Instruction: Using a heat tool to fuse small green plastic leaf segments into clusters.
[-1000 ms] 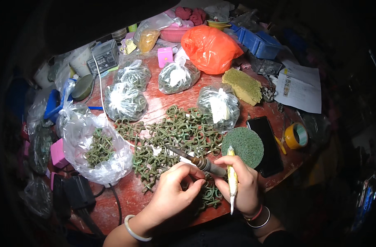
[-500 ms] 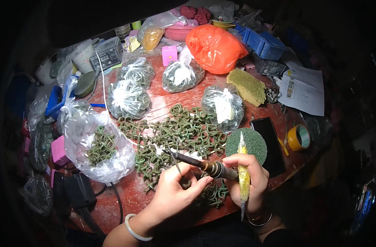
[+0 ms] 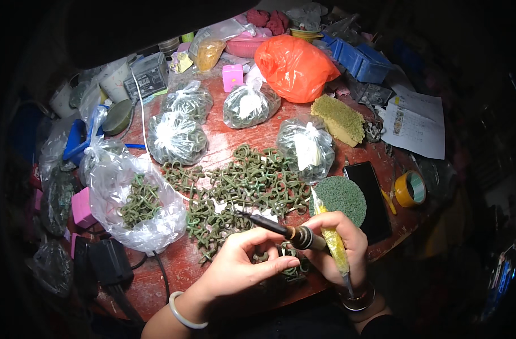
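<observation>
Soldering iron (image 3: 279, 228), dark-shafted, we list at the lower centre of the frame, held in the right hand (image 3: 342, 248) together with a yellow-wrapped pointed tool (image 3: 333, 234). Left hand (image 3: 235, 263) we enter beside it, thumb and fingers curved narrowly; whether they grip anything we cannot tell. Outward, we count green looped pieces (image 3: 252, 178) heaped mid-frame, an open clear bag (image 3: 170, 229) at centre left, a round green pad (image 3: 348, 200) right of centre, and a red bag (image 3: 294, 68) at upper centre.

The open bag (image 3: 108, 198) lies left of the loose pieces (image 3: 249, 179), the phone (image 3: 374, 198) right.
</observation>
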Motion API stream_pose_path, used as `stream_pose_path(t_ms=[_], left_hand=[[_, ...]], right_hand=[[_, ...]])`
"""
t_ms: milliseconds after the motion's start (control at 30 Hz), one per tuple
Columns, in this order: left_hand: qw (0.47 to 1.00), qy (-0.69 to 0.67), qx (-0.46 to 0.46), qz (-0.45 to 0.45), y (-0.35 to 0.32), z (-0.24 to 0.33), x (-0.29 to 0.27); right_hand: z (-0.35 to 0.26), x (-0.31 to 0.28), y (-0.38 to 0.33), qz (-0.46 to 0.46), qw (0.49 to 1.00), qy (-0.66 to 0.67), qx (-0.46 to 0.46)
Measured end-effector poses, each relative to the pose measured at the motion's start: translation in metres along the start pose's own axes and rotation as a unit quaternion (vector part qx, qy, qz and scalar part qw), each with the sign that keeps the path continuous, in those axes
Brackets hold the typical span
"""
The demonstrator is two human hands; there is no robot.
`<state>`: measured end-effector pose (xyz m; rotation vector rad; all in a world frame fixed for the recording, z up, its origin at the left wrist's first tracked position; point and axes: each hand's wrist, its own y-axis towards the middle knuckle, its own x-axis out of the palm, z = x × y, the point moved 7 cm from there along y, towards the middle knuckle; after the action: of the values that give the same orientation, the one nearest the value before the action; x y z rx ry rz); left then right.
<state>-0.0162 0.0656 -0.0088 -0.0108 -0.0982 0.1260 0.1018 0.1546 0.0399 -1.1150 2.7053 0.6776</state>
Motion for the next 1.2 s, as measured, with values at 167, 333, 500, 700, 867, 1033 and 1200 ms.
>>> stream_pose_path(t_ms=[167,333,500,700,867,1033,1200], left_hand=[[0.968,-0.231,-0.102,-0.01,0.002,0.005,0.003],[0.952,-0.289,-0.1,-0.012,0.0,0.002,0.002],[0.935,-0.342,-0.093,-0.016,0.001,0.009,0.007],[0.941,-0.319,-0.112,-0.03,-0.001,0.005,0.006],[0.94,-0.327,-0.096,-0.018,-0.001,0.005,0.003],[0.946,-0.314,-0.076,-0.037,0.0,0.011,0.007],[0.943,-0.317,-0.082,-0.065,-0.001,0.012,0.009]], right_hand=[[-0.008,-0.01,0.002,0.06,0.99,0.116,0.056],[-0.003,-0.016,-0.021,-0.003,0.967,0.228,0.113],[0.0,-0.023,-0.02,-0.009,0.992,0.123,0.009],[0.002,-0.017,-0.026,0.064,0.985,0.152,0.056],[-0.002,-0.01,-0.019,0.023,0.991,0.128,0.008],[-0.01,-0.005,-0.016,0.017,0.984,0.178,-0.01],[-0.007,-0.005,-0.017,0.024,0.981,0.192,0.006]])
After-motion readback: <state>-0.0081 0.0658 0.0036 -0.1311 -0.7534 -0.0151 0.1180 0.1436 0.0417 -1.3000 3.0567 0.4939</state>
